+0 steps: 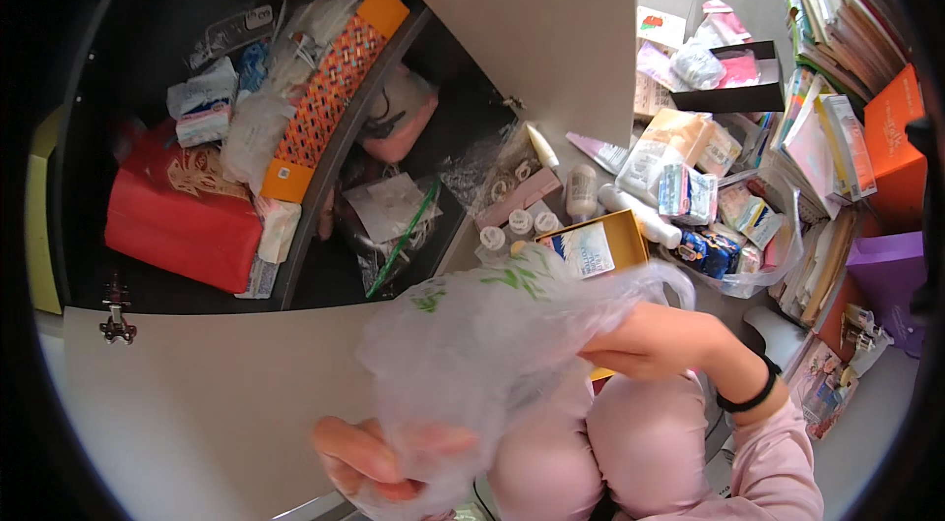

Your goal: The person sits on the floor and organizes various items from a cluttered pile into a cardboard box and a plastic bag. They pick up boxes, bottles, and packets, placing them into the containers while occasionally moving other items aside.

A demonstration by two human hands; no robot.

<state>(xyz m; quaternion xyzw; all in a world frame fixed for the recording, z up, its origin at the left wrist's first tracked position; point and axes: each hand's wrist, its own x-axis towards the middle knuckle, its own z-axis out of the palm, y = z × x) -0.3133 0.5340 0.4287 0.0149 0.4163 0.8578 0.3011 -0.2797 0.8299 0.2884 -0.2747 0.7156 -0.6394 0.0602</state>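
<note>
A thin, whitish see-through plastic bag with green print hangs crumpled over my lap, between my two hands. My left hand grips its lower left end, and some of the fingers show blurred through the film. At the upper right of the bag, my right hand is closed on the plastic near the loop handles, its fingertips hidden by the folds. A black band circles my right wrist. Just beyond the bag lies a yellow-edged open box with a blue-and-white packet in it.
At left, an open dark cabinet holds a red bag, an orange patterned box and packets. Bottles, tubes and a clear bag of packets crowd the floor ahead. Books and a purple bag line the right side.
</note>
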